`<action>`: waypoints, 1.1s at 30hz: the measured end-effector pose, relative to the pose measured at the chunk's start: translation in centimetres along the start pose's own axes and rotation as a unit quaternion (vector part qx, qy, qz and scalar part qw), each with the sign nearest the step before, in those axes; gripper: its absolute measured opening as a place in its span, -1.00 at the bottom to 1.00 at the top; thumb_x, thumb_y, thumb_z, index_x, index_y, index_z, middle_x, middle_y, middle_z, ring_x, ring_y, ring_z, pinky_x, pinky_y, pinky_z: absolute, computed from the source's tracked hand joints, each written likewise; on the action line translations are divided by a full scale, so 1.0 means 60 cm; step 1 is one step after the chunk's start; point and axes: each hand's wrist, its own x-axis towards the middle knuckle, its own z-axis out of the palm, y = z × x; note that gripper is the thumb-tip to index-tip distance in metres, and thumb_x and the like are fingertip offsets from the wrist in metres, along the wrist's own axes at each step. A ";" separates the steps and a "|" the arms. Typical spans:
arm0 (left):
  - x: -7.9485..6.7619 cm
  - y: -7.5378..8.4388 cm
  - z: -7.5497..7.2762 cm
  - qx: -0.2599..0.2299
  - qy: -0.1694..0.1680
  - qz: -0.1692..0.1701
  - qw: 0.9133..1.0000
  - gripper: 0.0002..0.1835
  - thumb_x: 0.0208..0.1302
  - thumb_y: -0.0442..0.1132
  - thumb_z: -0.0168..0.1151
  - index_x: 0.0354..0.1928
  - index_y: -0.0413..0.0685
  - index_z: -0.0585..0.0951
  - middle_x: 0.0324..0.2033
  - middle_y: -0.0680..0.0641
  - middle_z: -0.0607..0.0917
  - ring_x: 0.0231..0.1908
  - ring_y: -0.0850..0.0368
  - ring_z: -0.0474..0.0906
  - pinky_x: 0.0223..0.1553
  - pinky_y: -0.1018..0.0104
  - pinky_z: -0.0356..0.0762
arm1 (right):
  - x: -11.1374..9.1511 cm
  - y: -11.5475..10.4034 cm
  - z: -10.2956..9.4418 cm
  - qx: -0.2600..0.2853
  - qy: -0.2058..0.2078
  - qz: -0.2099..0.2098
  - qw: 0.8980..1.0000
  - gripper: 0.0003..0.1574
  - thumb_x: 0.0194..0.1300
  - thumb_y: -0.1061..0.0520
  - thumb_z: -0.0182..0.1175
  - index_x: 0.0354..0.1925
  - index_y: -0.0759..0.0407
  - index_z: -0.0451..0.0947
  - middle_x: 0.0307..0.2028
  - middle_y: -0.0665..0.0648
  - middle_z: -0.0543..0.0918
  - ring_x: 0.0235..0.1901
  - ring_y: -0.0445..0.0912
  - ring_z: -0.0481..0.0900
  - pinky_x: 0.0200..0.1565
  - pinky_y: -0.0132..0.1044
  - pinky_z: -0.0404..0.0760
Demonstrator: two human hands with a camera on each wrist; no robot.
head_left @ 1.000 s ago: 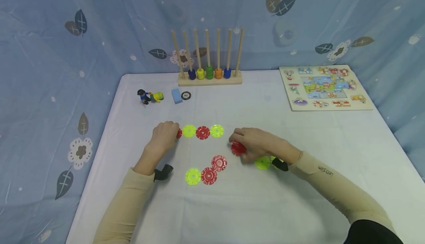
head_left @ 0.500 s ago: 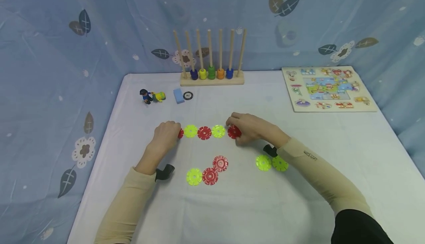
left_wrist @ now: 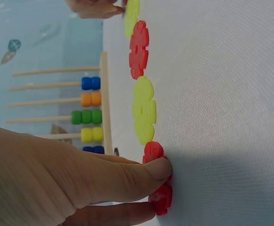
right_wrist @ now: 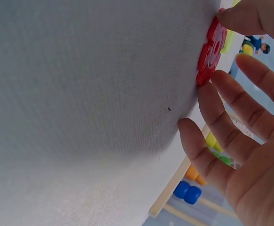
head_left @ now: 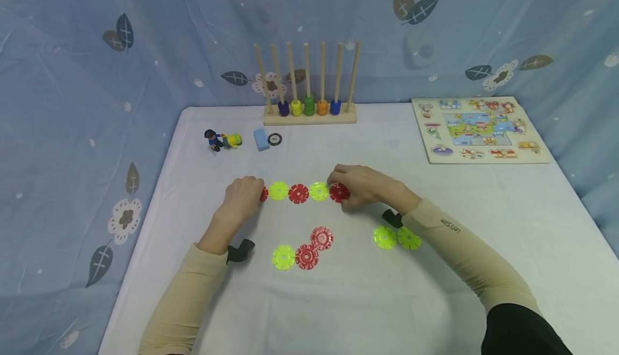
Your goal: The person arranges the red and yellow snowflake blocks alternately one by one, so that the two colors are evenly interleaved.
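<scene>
White cloth-covered tabletop (head_left: 338, 306) across lower frame; blue leaf-and-flower-printed fabric (head_left: 169, 49) hangs behind and at both sides. Wooden peg rack (head_left: 309, 121), upper centre. Mid-frame disc row: left hand (head_left: 241, 198) pinches round red notched plastic disc (left_wrist: 162, 198), left end; right hand (head_left: 366, 186) grips matching red plastic disc (head_left: 339, 193), right end, by its rim.

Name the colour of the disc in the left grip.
Red; the disc in the left grip shows best in the left wrist view.
</scene>
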 end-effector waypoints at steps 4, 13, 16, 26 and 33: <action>0.000 0.002 0.002 0.002 0.008 0.005 1.000 -0.93 0.08 -0.46 0.32 -0.36 -0.28 0.63 -0.49 -0.16 0.63 -0.50 0.02 0.49 -0.43 0.16 0.56 | -0.001 0.001 0.003 -0.016 0.010 -0.006 1.000 -0.39 0.00 -0.01 0.40 0.08 -0.07 0.52 0.03 0.00 0.56 -0.05 -0.10 0.56 0.02 -0.16 0.61; 0.001 0.004 0.006 -0.003 0.001 0.005 1.000 -0.91 0.10 -0.44 0.32 -0.33 -0.28 0.64 -0.48 -0.16 0.63 -0.51 0.04 0.46 -0.42 0.18 0.55 | -0.020 0.005 -0.002 -0.049 0.023 -0.017 0.998 -0.47 0.05 -0.05 0.36 0.04 -0.05 0.57 0.03 0.01 0.60 0.00 -0.07 0.55 0.09 -0.10 0.54; 0.002 0.003 0.007 -0.004 0.001 0.005 1.000 -0.91 0.10 -0.44 0.32 -0.31 -0.28 0.64 -0.47 -0.16 0.63 -0.51 0.04 0.45 -0.41 0.19 0.55 | -0.040 0.008 -0.007 -0.053 0.028 -0.022 0.998 -0.51 0.07 -0.05 0.35 0.01 -0.02 0.60 -0.03 0.00 0.63 -0.01 -0.07 0.56 0.09 -0.08 0.53; 0.001 -0.003 0.002 -0.012 -0.003 0.003 1.000 -0.87 0.12 -0.43 0.30 -0.26 -0.29 0.65 -0.46 -0.16 0.64 -0.49 0.04 0.43 -0.38 0.21 0.54 | -0.133 -0.001 -0.002 -0.061 -0.023 -0.023 0.998 -0.47 -0.08 -0.14 0.45 -0.09 -0.08 0.60 -0.13 -0.07 0.62 -0.22 -0.13 0.55 -0.03 -0.09 0.55; -0.001 -0.006 0.002 -0.006 0.006 0.005 1.000 -0.90 0.11 -0.42 0.32 -0.31 -0.29 0.64 -0.48 -0.16 0.63 -0.50 0.02 0.45 -0.40 0.18 0.54 | -0.164 -0.016 0.018 -0.066 -0.059 -0.020 0.996 -0.36 -0.17 -0.21 0.52 -0.06 -0.18 0.58 -0.06 -0.04 0.57 -0.15 -0.12 0.52 -0.03 -0.09 0.54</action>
